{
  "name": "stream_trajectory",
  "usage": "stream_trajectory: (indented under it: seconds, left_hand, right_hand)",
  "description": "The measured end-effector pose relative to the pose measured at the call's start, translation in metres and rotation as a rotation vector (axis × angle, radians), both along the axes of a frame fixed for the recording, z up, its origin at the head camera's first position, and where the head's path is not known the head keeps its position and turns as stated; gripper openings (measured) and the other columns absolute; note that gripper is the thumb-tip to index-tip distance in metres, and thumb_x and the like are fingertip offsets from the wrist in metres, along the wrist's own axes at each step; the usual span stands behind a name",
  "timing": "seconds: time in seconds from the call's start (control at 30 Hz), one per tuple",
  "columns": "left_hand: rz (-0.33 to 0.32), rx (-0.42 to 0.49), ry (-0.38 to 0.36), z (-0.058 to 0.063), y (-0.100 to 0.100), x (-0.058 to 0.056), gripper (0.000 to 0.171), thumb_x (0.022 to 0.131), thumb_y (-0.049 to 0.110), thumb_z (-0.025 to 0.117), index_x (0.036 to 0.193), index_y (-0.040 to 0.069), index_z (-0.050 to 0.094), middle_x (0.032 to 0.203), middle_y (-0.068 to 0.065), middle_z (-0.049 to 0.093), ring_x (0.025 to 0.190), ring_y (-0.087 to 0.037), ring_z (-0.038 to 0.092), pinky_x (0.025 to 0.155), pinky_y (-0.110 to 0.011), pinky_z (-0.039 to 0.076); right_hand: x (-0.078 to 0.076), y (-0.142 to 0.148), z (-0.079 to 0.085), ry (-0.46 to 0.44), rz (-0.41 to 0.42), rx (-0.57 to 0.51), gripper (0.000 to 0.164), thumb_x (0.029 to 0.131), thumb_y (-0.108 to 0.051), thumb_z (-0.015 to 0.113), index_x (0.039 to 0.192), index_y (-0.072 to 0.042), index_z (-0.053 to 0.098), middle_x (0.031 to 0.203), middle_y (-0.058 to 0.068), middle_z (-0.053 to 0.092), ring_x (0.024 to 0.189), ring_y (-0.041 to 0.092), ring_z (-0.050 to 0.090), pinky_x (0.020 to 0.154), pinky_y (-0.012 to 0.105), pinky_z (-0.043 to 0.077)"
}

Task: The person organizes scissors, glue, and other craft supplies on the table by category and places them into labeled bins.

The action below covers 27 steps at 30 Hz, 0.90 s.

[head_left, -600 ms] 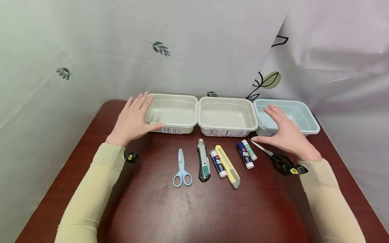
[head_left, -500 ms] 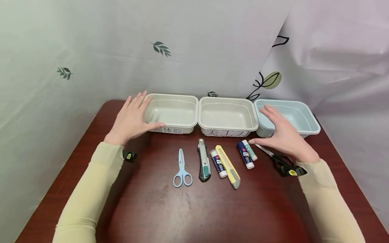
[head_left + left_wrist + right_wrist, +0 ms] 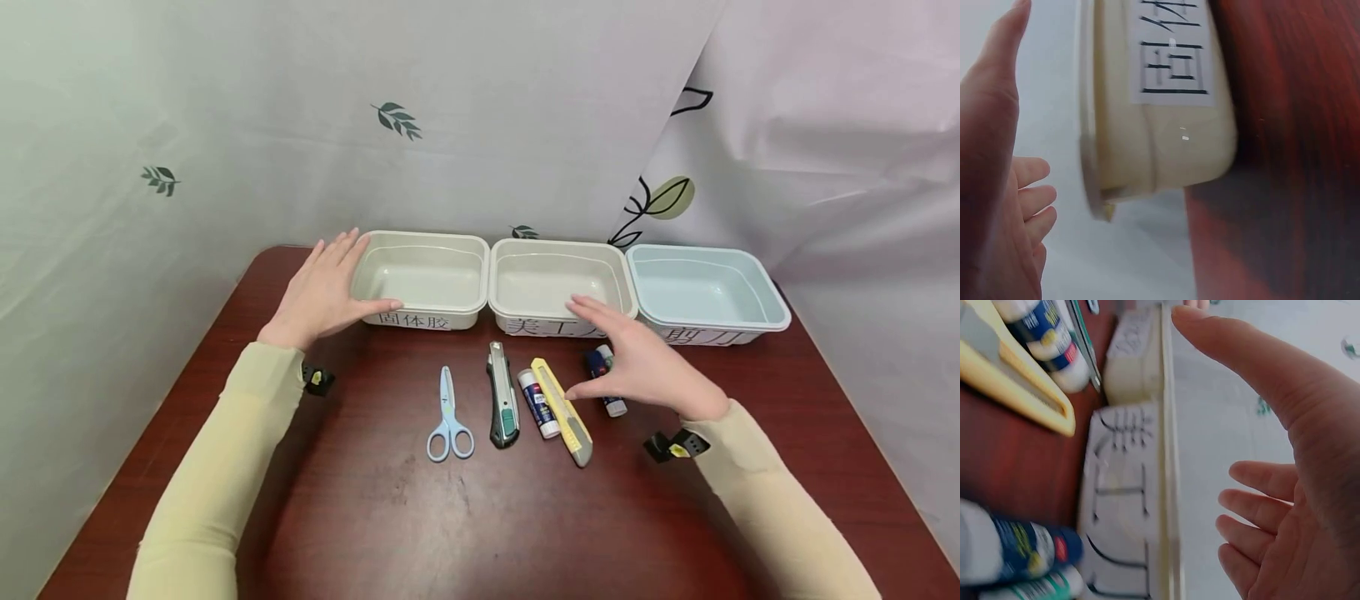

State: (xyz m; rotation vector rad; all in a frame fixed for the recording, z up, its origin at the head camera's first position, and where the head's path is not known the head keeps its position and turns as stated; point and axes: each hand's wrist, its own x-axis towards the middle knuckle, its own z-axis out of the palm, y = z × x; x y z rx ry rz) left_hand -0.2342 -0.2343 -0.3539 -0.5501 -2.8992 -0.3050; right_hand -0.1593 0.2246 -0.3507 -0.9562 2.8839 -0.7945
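My left hand (image 3: 318, 292) is spread beside the left cream bin (image 3: 427, 323), its fingers straight and holding nothing. My right hand (image 3: 637, 358) hovers with thumb and fingers apart over the front of the middle cream bin (image 3: 525, 327) and a navy glue stick (image 3: 617, 407). Near its thumb lies a yellow utility knife (image 3: 562, 412), close against another navy glue stick (image 3: 538, 404). Farther left are a green-and-grey utility knife (image 3: 503, 396) and light blue scissors (image 3: 448, 417). A pale green glue stick (image 3: 1038, 589) shows in the right wrist view. Black scissors are hidden in the head view.
To the right of the cream bins stands a light blue bin (image 3: 776, 321); all three form a row at the back of the dark red table (image 3: 480, 533). Paper labels with handwritten characters are on their fronts. A pale patterned curtain (image 3: 300, 125) hangs behind.
My right hand has moved left and towards me, from the blue bin to the middle bin, now covering the black scissors. My left hand has barely shifted.
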Motion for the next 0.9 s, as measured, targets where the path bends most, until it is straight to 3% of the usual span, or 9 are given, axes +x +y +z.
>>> stream_trajectory:
  seconds: [0.4, 0.6, 0.9]
  left_hand:
    - [0.037, 0.017, -0.090, -0.027, -0.005, -0.014, 0.119, 0.085, 0.082, 0.053, 0.162, -0.001, 0.015, 0.166, -0.022, 0.015, 0.154, -0.035, 0.009, 0.124, -0.048, 0.002]
    - [0.071, 0.003, -0.117, -0.029, -0.008, -0.014, 0.122, 0.085, 0.083, 0.052, 0.161, -0.004, 0.012, 0.166, -0.024, 0.013, 0.154, -0.036, 0.007, 0.123, -0.049, 0.001]
    - [0.070, 0.027, -0.124, -0.028, -0.006, -0.013, 0.124, 0.084, 0.082, 0.055, 0.160, -0.006, 0.010, 0.165, -0.026, 0.012, 0.154, -0.037, 0.007, 0.124, -0.047, 0.001]
  right_hand:
    - [0.017, -0.027, -0.016, -0.039, 0.113, 0.023, 0.108, 0.065, -0.046, 0.096, 0.154, -0.010, 0.046, 0.156, 0.007, 0.044, 0.141, 0.023, 0.043, 0.112, 0.046, 0.039]
    - [0.020, -0.037, -0.026, -0.119, 0.158, 0.084, 0.109, 0.064, -0.042, 0.098, 0.153, -0.007, 0.046, 0.157, 0.008, 0.043, 0.141, 0.024, 0.042, 0.112, 0.046, 0.040]
    - [0.019, -0.040, -0.035, -0.131, 0.202, 0.141, 0.101, 0.065, -0.034, 0.098, 0.149, -0.002, 0.050, 0.153, 0.013, 0.048, 0.141, 0.028, 0.043, 0.113, 0.045, 0.039]
